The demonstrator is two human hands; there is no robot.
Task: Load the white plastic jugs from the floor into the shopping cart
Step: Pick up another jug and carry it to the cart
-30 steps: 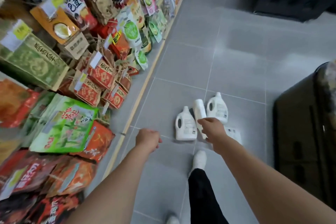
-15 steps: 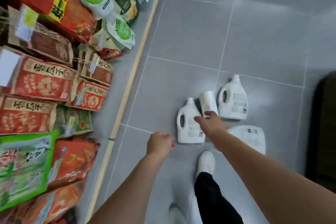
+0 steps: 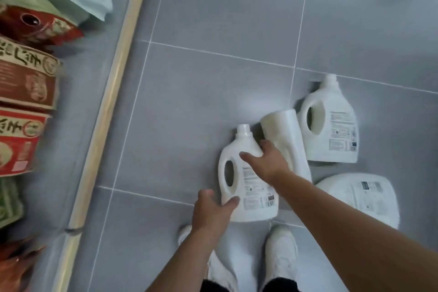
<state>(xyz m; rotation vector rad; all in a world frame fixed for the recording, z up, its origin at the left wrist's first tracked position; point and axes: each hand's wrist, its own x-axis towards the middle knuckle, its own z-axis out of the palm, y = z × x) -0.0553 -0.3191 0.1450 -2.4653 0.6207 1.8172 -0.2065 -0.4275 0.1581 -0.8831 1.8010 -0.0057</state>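
Several white plastic jugs lie on the grey tile floor. The nearest jug (image 3: 246, 182) lies flat with its cap pointing away from me. My left hand (image 3: 213, 211) hovers open at its lower left corner, fingertips at its edge. My right hand (image 3: 265, 161) reaches over its shoulder with fingers spread, touching it and a jug lying on its side (image 3: 284, 130). Another jug (image 3: 331, 125) lies at the right, and one more (image 3: 362, 199) lies near my right arm. No shopping cart is in view.
A shelf of snack bags (image 3: 30, 83) runs along the left, bordered by a wooden floor edge (image 3: 104, 106). My white shoes (image 3: 280, 251) stand just below the jugs. Grey tile floor (image 3: 225, 19) stretches ahead.
I have bent down closer to the jugs. Both hands have moved onto the nearest jug, the left opening from a fist. The dark object at the right has left the view.
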